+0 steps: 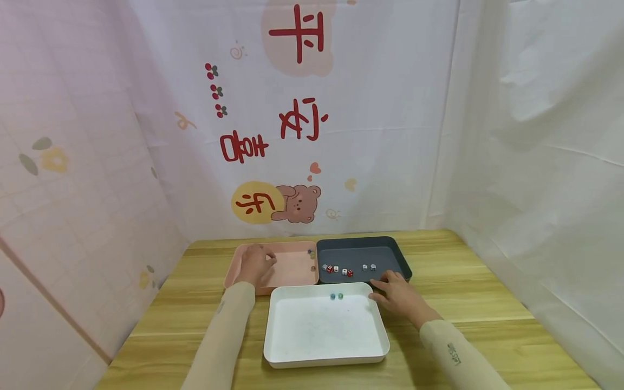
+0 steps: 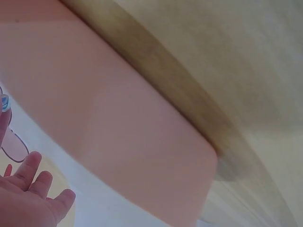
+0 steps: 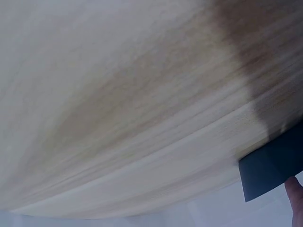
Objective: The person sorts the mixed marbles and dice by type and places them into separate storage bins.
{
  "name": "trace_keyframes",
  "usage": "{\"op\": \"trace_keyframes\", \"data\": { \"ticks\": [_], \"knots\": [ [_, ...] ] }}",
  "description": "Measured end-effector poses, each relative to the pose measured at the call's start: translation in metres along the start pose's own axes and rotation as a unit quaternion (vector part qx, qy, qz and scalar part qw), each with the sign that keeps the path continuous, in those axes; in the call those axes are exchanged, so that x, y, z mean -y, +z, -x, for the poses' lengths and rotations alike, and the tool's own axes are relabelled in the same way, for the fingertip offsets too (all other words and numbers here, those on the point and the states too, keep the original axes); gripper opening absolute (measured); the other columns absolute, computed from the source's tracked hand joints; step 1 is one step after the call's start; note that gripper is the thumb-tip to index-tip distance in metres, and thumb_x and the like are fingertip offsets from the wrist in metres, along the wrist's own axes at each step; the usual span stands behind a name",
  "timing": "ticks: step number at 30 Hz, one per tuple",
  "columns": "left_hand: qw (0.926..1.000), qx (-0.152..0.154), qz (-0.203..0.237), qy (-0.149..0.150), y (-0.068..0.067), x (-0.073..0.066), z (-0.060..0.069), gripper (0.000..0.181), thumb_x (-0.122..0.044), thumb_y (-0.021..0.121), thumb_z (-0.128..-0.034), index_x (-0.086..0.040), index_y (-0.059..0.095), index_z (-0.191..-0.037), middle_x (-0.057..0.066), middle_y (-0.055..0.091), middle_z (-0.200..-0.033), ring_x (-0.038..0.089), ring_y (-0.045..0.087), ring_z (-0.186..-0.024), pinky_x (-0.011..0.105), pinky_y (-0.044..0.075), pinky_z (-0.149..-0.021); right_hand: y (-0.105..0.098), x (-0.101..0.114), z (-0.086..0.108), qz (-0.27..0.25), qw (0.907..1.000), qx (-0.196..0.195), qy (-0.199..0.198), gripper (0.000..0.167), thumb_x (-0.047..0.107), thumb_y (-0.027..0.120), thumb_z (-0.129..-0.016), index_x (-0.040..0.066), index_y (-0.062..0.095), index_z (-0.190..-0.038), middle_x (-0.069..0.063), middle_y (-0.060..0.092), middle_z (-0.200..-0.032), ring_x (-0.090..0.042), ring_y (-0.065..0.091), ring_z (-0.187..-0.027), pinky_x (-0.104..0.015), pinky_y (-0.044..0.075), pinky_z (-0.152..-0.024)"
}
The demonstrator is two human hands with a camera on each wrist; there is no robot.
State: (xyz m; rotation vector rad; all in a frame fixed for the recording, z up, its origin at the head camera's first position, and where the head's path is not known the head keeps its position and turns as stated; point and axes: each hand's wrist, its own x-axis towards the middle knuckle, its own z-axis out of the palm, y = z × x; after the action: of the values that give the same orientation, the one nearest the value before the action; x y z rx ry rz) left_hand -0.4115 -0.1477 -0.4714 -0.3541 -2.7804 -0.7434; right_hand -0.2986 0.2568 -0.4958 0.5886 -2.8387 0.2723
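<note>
In the head view my left hand (image 1: 257, 264) is over the left part of the pink tray (image 1: 292, 279). The left wrist view shows a clear marble with a blue swirl (image 2: 5, 102) pinched at its fingertips, partly cut off by the frame. My right hand (image 1: 401, 295) hovers by the near right corner of the dark tray (image 1: 358, 242) and the white tray's (image 1: 322, 362) far right corner. Its fingers are loosely spread, and nothing shows between them. Two marbles (image 1: 340, 296) lie in the white tray near its far edge.
Three small marbles (image 1: 313, 268) lie along the pink tray's right side. Several red and white dice (image 1: 344, 272) rest in the dark tray. All trays stand on a wood-grain table (image 1: 468, 281), with a printed white cloth (image 1: 380, 162) hanging behind.
</note>
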Motion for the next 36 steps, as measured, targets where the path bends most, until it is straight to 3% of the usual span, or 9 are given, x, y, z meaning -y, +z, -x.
{"op": "trace_keyframes", "data": {
  "ticks": [6,14,18,28,36],
  "knots": [
    [1.0000,0.005,-0.004,-0.008,-0.001,-0.002,-0.004,0.008,-0.017,0.072,-0.0928,-0.010,0.074,-0.094,0.017,0.064,-0.119,0.038,0.047,-0.125,0.057,0.025,-0.112,0.000,0.003,0.002,0.002,0.9998,-0.017,-0.012,0.046,0.037,0.067,-0.094,0.006,0.068,-0.128,-0.015,0.053,-0.109,-0.029,0.050,-0.095,-0.048,0.050,-0.084],
    [0.9994,0.021,-0.016,-0.021,0.001,-0.004,-0.007,0.025,-0.018,0.070,-0.0944,-0.008,0.072,-0.118,0.021,0.058,-0.131,0.042,0.045,-0.128,0.059,0.030,-0.109,-0.001,0.005,0.002,0.013,0.9998,-0.011,-0.013,0.046,0.037,0.065,-0.096,0.006,0.066,-0.130,-0.015,0.054,-0.109,-0.030,0.051,-0.096,-0.048,0.050,-0.086],
    [0.9989,0.025,-0.032,-0.021,0.000,-0.004,-0.009,0.026,-0.019,0.068,-0.0955,-0.009,0.071,-0.119,0.022,0.055,-0.135,0.042,0.044,-0.129,0.060,0.030,-0.108,-0.001,0.003,0.001,0.012,0.9996,-0.007,-0.023,0.048,0.037,0.064,-0.096,0.004,0.065,-0.130,-0.016,0.054,-0.108,-0.032,0.051,-0.095,-0.048,0.049,-0.085],
    [0.9989,0.030,-0.026,-0.027,-0.008,-0.013,-0.005,0.023,-0.021,0.069,-0.0951,-0.013,0.072,-0.117,0.020,0.054,-0.135,0.042,0.044,-0.129,0.060,0.028,-0.109,-0.001,0.003,0.001,0.006,0.9998,0.001,-0.021,0.048,0.037,0.064,-0.096,0.005,0.064,-0.132,-0.016,0.054,-0.110,-0.031,0.050,-0.096,-0.048,0.048,-0.085],
    [0.9987,0.049,0.008,-0.011,-0.008,-0.026,-0.002,0.028,-0.025,0.070,-0.0944,-0.013,0.072,-0.119,0.021,0.050,-0.142,0.040,0.039,-0.135,0.057,0.031,-0.110,-0.003,0.004,0.002,-0.003,0.9998,-0.002,-0.019,0.047,0.034,0.065,-0.096,0.004,0.064,-0.132,-0.017,0.054,-0.111,-0.033,0.051,-0.098,-0.050,0.048,-0.086]
  ]
}}
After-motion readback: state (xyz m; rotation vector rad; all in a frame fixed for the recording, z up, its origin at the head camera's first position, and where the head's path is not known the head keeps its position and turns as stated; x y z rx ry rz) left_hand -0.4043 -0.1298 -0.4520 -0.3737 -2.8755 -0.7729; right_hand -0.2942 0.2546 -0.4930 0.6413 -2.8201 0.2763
